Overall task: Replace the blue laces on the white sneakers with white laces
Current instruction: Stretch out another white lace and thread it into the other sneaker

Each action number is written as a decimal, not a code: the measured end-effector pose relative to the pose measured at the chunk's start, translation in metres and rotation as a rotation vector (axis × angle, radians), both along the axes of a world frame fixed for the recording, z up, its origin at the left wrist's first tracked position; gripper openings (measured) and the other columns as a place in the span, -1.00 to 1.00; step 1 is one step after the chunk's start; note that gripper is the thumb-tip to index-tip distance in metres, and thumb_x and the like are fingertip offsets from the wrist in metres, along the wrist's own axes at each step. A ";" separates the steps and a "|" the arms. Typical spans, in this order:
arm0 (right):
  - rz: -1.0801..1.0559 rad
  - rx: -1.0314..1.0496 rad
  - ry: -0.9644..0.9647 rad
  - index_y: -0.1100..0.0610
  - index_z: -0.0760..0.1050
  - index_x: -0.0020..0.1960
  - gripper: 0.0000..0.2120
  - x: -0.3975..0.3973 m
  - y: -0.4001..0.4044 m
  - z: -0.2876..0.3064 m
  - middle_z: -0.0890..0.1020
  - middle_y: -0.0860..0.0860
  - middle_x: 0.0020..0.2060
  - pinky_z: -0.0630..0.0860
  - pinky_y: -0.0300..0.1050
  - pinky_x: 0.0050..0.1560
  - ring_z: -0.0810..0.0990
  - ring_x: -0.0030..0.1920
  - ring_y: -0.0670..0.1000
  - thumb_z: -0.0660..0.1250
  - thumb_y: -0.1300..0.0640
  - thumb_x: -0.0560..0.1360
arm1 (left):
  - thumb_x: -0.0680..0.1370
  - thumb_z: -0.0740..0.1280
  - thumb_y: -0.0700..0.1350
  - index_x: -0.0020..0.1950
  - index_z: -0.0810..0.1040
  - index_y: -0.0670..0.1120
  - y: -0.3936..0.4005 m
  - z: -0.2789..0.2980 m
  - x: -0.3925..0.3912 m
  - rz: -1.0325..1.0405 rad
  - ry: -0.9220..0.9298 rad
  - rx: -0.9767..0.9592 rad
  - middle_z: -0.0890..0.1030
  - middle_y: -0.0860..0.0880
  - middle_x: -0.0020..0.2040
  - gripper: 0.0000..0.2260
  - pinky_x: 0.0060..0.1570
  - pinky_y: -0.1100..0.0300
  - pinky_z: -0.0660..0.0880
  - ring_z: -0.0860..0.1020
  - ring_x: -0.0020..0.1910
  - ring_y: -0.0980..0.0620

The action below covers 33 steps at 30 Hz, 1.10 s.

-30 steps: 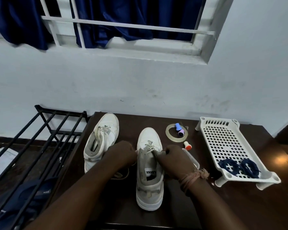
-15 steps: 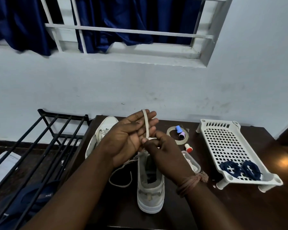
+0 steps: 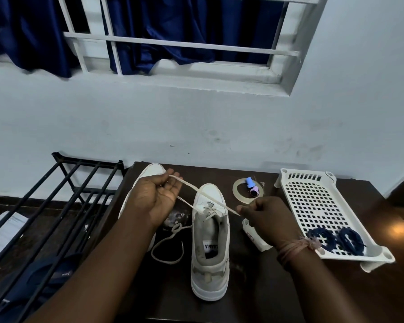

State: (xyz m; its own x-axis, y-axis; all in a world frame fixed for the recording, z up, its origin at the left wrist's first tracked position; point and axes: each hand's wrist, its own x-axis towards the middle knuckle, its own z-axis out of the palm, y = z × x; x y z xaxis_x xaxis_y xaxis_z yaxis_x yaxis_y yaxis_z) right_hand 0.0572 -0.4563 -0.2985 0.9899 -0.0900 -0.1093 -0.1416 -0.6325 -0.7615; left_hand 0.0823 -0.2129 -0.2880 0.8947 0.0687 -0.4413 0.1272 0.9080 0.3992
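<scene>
A white sneaker (image 3: 210, 243) stands mid-table, toe pointing away, with a white lace (image 3: 204, 195) threaded through its lowest eyelets. My right hand (image 3: 264, 217) pinches one end of that lace just right of the shoe. The lace stretches up and left across my left hand (image 3: 155, 197), which is palm-up with fingers relaxed. Slack lace (image 3: 167, 249) loops on the table left of the shoe. The second white sneaker (image 3: 149, 173) lies behind my left hand, mostly hidden. Two coiled blue laces (image 3: 336, 240) lie in the white perforated tray (image 3: 313, 201).
A tape roll (image 3: 239, 192) with small blue and pink items inside sits behind the shoe. A clear lidded box (image 3: 254, 236) lies under my right wrist. A black metal rack (image 3: 56, 206) stands left of the dark table (image 3: 336, 287); the wall rises just behind.
My hands have come down and apart from a raised position. The lace is now stretched between them, the right hand pulling it to the right, the left hand lower and further left.
</scene>
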 end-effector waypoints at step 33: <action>0.074 0.052 0.199 0.26 0.56 -0.32 -0.73 0.000 0.034 -0.024 0.55 0.08 -0.46 0.61 -0.01 -0.27 0.53 -0.46 -0.01 0.38 0.09 0.46 | 0.48 0.36 0.07 -0.10 0.70 0.10 -0.048 -0.033 -0.030 -0.428 -0.338 2.001 0.70 0.14 -0.11 -0.87 0.07 0.11 0.48 0.61 -0.03 0.13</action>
